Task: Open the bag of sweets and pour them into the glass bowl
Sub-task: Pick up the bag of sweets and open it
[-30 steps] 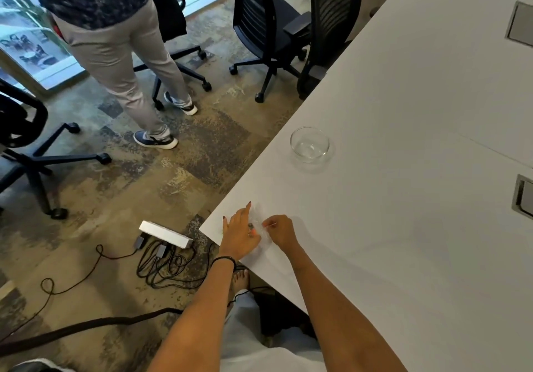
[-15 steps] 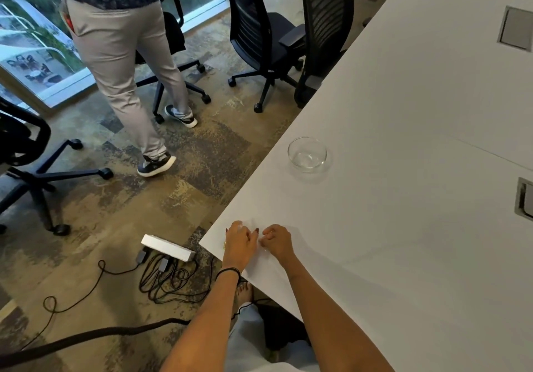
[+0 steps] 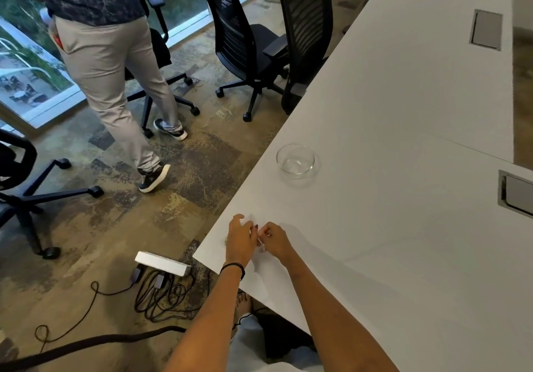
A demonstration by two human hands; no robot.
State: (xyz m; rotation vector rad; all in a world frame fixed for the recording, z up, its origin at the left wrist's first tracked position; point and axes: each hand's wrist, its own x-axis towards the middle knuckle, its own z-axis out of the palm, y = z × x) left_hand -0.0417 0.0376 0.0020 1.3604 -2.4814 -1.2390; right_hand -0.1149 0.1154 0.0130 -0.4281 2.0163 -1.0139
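A small clear bag of sweets (image 3: 261,242) lies near the corner of the white table (image 3: 403,227), mostly hidden under my hands; only a thin transparent edge shows between them. My left hand (image 3: 240,240) rests over its left part, thumb and fingertips meeting the bag and the other fingers slightly spread. My right hand (image 3: 274,239) pinches the same clear edge from the right. The empty glass bowl (image 3: 296,160) stands upright farther along the table's left edge, well apart from both hands.
A person in beige trousers (image 3: 115,83) walks on the carpet to the left. Black office chairs (image 3: 253,54) stand by the table's left side. A white power strip (image 3: 163,263) with tangled cables lies on the floor below the corner. Two cable hatches (image 3: 516,195) are set in the tabletop.
My hands have come together over the bag, from flat on it to pinching its edge. The person on the left has stepped across the floor. The bowl has not moved.
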